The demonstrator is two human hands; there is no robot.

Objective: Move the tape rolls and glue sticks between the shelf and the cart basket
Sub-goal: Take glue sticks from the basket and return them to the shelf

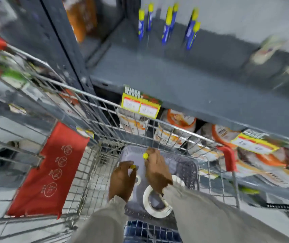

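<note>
Both your hands are down in the grey plastic basket (185,165) that sits inside the wire cart (105,109), low in the middle of the frame. Your left hand (121,181) is curled around a glue stick (132,166), only its yellow cap poking out toward the top of the frame, and your right hand (156,170) grips another glue stick (145,155) the same way, cap end up and away from you, so both long axes run roughly along your fingers toward the shelf. Right under your right wrist a white tape roll (155,210) lies flat in the basket, hole facing up, and a smaller roll (138,179) peeks out between your hands. Up top on the grey shelf (175,74), a bunch of blue glue sticks (168,25) with yellow caps stand upright, pretty blurry. Red child-seat flap (49,171) sits lower left.
</note>
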